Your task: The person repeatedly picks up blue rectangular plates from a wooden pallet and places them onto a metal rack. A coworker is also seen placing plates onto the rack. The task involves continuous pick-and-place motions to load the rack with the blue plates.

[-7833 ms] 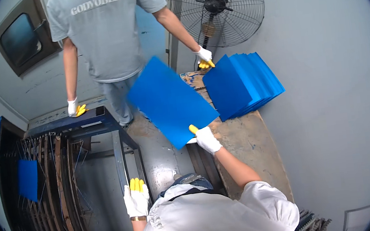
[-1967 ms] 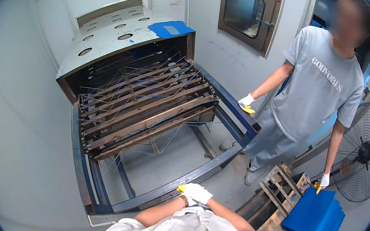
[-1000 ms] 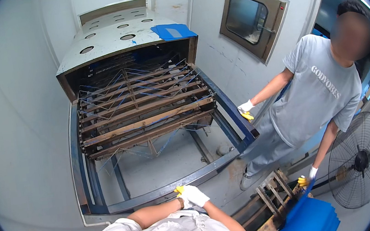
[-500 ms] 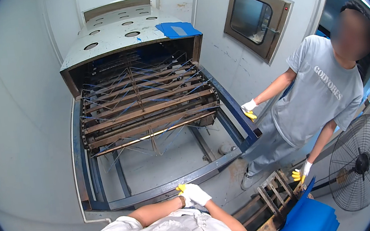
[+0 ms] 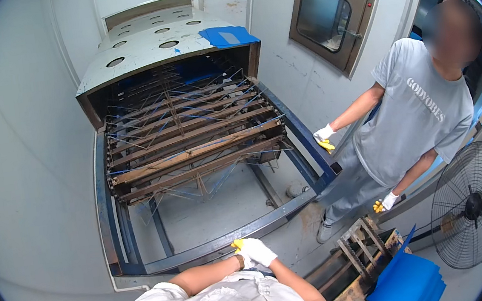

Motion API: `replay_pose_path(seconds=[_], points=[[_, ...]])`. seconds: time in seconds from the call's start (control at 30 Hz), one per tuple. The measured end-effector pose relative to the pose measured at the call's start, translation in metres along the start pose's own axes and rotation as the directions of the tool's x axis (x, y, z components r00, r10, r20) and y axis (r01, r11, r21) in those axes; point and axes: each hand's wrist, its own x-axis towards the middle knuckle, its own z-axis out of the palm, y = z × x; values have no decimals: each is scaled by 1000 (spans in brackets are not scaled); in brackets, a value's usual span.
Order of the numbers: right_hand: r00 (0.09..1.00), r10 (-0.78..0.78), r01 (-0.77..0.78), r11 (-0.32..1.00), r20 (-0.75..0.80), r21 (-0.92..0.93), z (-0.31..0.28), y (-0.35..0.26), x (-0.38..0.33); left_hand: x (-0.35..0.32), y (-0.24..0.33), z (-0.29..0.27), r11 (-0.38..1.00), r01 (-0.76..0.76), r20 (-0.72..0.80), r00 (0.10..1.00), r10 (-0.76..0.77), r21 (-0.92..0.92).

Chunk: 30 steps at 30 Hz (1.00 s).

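Observation:
My two gloved hands meet at the near edge of the blue metal frame [image 5: 205,248]. The white back of my right hand [image 5: 259,252] lies over my left hand [image 5: 239,246], its fingers curled around it. Of my left hand, a yellow-coated part shows beside the brown band at its wrist; its fingers are mostly hidden. Beyond the frame's front bar is a conveyor rack with brown crossbars [image 5: 204,147] and thin wire supports. It runs into a pale hood [image 5: 145,57] with round holes in its top.
A co-worker [image 5: 411,111] stands at the right, one gloved hand [image 5: 323,136] on the frame's side rail. Blue sheets [image 5: 407,280] lie by a ladder-like metal piece [image 5: 364,249] at lower right, near a floor fan [image 5: 473,204]. More blue sheet [image 5: 227,36] rests on the hood.
The conveyor's crossbars have shifted, and its front edge looks different. The co-worker's lower hand has risen and its fingers have curled. My hands stay together; the view has shifted slightly.

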Motion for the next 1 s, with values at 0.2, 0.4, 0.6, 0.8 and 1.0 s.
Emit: replay_pose_path(seconds=[0.2, 0.4, 0.6, 0.8, 1.0], points=[[999, 39, -34, 972, -19, 231, -4, 1, -6, 2, -18, -61, 877, -9, -49, 998, 37, 481], [998, 65, -63, 960, 2, 272, -3, -7, -4, 17, -34, 7, 693, -535, 232, 685, 690, -483], [997, 68, -72, 956, 23, 285, -3, -6, -1, 17, -39, 58, -315, 929, 283, 361, 889, -196], [999, 29, -31, 989, 16, 147, -3, -14, 0, 9, -33, 89, -307, 946, 208, 323, 923, -109], [990, -139, 137, 986, -13, -90, -4, 18, 5, 4, -35, 69, -284, 959, 230, 272, 934, 22]])
